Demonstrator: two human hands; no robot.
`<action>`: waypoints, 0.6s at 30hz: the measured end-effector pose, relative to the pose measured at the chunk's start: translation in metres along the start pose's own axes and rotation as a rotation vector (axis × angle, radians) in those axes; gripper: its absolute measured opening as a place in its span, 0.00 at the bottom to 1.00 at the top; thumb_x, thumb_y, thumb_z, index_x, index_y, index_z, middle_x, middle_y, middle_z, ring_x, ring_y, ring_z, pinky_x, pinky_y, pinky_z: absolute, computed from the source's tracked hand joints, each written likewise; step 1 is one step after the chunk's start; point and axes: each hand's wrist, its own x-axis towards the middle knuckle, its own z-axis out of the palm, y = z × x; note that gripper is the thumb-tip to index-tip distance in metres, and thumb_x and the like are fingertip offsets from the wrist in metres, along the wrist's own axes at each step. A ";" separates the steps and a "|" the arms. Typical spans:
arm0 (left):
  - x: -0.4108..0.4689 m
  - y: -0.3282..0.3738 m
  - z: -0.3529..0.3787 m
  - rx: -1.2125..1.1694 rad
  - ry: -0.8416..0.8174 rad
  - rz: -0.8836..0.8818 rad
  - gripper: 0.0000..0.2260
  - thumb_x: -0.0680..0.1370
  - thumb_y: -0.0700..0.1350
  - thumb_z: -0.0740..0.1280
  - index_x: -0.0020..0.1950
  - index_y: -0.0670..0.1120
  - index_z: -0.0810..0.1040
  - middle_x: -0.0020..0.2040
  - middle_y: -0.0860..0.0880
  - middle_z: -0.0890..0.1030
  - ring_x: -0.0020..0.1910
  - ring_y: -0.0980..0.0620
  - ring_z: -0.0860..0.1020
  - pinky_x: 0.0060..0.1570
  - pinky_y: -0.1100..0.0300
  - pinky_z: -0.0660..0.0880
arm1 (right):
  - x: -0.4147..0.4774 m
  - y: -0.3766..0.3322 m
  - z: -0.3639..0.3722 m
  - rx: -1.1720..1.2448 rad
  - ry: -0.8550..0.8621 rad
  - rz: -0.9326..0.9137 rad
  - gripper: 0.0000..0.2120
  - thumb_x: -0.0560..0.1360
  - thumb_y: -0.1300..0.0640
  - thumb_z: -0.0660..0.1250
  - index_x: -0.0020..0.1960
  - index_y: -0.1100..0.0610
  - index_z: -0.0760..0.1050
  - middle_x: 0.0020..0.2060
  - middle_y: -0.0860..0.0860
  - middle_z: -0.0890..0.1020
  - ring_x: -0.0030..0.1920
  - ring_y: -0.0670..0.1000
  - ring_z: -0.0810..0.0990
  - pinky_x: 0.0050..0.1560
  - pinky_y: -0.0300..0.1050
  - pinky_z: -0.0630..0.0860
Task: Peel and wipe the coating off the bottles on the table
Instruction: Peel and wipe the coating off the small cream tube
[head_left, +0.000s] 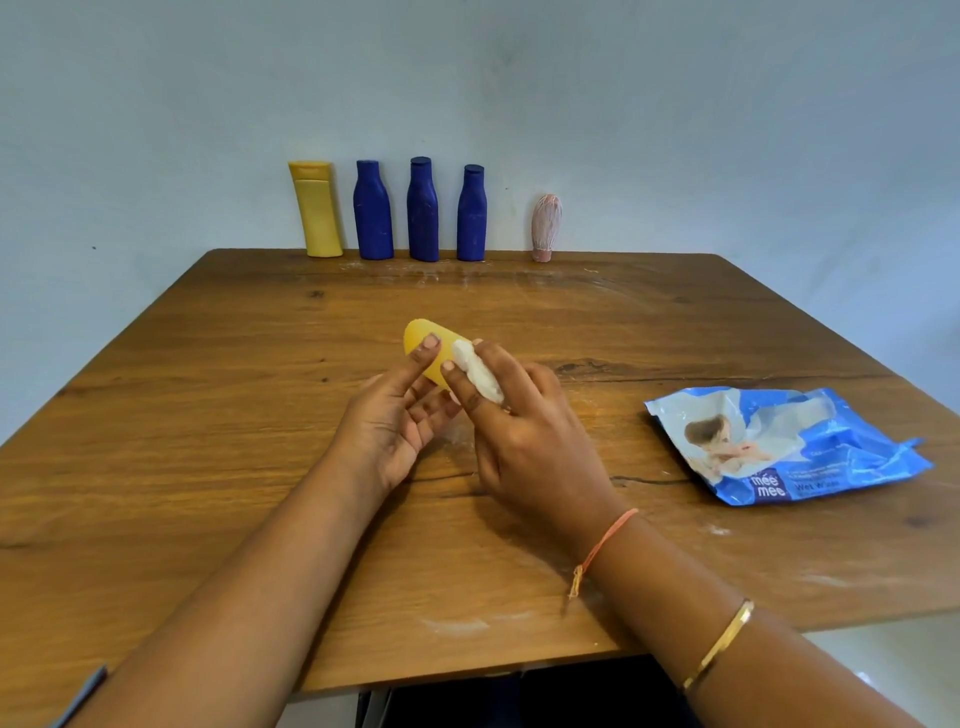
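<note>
Oval yellow bottle (417, 332), crumpled white wipe (480, 374)

Over the wooden table (208, 415), the left hand (400, 415) holds a small yellow bottle (422, 338), thumb on top. The right hand (519, 431) presses a white wipe (478, 371) against it. A blue wipes pack (779, 447) lies to the right. Along the far edge stand a tall yellow bottle (315, 208), three blue bottles (423, 208) and a pink coated bottle (546, 226).

Matt wooden table (208, 467); glossy plastic wipes pack (779, 447).
</note>
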 end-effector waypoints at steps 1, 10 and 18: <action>0.000 0.000 0.000 -0.005 0.000 -0.015 0.11 0.73 0.43 0.70 0.53 0.40 0.77 0.43 0.43 0.84 0.39 0.50 0.84 0.41 0.57 0.80 | 0.000 0.001 -0.001 0.001 0.000 -0.013 0.21 0.75 0.56 0.53 0.63 0.60 0.75 0.63 0.61 0.74 0.50 0.60 0.76 0.46 0.52 0.78; 0.001 -0.002 0.001 -0.006 -0.041 0.103 0.10 0.76 0.36 0.65 0.56 0.43 0.73 0.48 0.45 0.81 0.38 0.53 0.83 0.35 0.60 0.80 | 0.025 -0.001 -0.016 1.217 0.009 0.956 0.13 0.78 0.63 0.60 0.61 0.60 0.75 0.60 0.47 0.77 0.46 0.47 0.78 0.49 0.48 0.79; -0.002 -0.005 0.002 0.129 -0.046 0.181 0.10 0.76 0.37 0.65 0.57 0.43 0.72 0.47 0.46 0.82 0.39 0.53 0.83 0.38 0.59 0.81 | 0.030 0.000 -0.022 1.729 0.092 1.263 0.07 0.78 0.64 0.59 0.54 0.61 0.74 0.47 0.60 0.79 0.40 0.53 0.79 0.44 0.44 0.80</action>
